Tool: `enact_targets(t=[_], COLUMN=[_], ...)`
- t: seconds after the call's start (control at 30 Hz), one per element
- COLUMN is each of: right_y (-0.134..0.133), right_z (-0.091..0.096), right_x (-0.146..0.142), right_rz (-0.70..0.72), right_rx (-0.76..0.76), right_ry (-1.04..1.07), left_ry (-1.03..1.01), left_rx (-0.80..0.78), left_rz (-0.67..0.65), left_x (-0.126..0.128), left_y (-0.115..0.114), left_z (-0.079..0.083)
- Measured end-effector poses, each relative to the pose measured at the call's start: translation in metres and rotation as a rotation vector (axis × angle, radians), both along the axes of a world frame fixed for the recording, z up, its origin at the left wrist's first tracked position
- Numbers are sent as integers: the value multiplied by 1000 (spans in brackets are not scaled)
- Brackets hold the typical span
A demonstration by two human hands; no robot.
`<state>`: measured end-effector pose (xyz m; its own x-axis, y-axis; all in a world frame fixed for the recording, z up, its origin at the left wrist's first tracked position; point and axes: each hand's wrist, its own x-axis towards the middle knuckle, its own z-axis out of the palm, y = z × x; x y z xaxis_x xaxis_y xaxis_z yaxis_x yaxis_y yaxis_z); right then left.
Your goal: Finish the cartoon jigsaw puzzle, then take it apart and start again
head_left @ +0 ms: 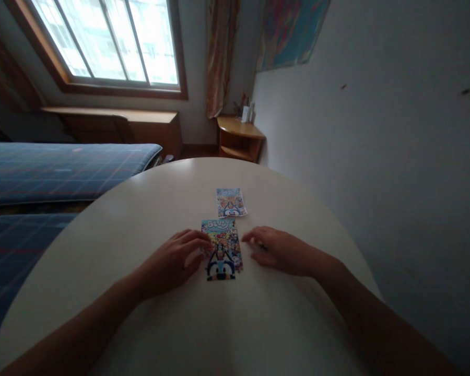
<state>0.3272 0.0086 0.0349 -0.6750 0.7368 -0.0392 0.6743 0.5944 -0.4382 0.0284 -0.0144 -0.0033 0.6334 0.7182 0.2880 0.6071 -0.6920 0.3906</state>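
A small colourful jigsaw puzzle [221, 248] lies flat on the round white table [149, 219], its lower edge ragged. My left hand [176, 261] rests on the table at the puzzle's left side, fingers stretched and touching its edge. My right hand [276, 249] lies just right of the puzzle with fingers loosely curled, fingertips near its right edge; whether a piece is under them I cannot make out. A smaller printed picture card [231, 202] with the same cartoon design lies beyond the puzzle.
A white wall [376, 130] runs close along the table's right side. Beds with blue plaid covers [55, 167] stand to the left. A wooden corner shelf [238, 137], a desk under the window [109, 42] and a curtain are at the back.
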Motion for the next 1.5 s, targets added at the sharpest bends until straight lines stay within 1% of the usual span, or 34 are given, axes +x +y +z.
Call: enact_targets(t=[0.07, 0.1, 0.2, 0.33, 0.5, 0.67, 0.77, 0.93, 1.03, 1.13, 1.33, 1.5], right_y=[-2, -3, 0, 7, 12, 14, 14, 12, 11, 11, 13, 12], right_z=[-3, -5, -13, -20, -24, -26, -26, -23, -23, -24, -26, -24], right_x=[12, 18, 32, 38, 40, 46, 46, 43, 43, 42, 43, 44], right_rz=[-126, -143, -133, -119, -114, -123, -125, -141, -153, -152, -156, -155], right_rx=[-14, -5, 17, -20, -30, -25, -12, -6, 2, 16, 10, -4], right_ry=[25, 21, 37, 50, 86, 113, 116, 115, 106, 93, 101, 98], left_ry=[55, 71, 111, 158, 167, 165, 185, 218, 236, 250, 211, 99], left_rx=[-4, -22, -114, -239, -300, -318, -374, -506, -539, -529, -531, -525], left_rz=[126, 162, 203, 223, 274, 251, 237, 159, 129, 68, 9, -94], left_x=[-17, -25, -42, -45, -44, -44, -41, -27, -16, -9, -9, -14], left_y=[8, 12, 21, 24, 25, 24, 19, 0, -9, -14, -12, -10], left_z=[3, 4, 6, 7, 7, 11, 18, 29, 35, 39, 37, 34])
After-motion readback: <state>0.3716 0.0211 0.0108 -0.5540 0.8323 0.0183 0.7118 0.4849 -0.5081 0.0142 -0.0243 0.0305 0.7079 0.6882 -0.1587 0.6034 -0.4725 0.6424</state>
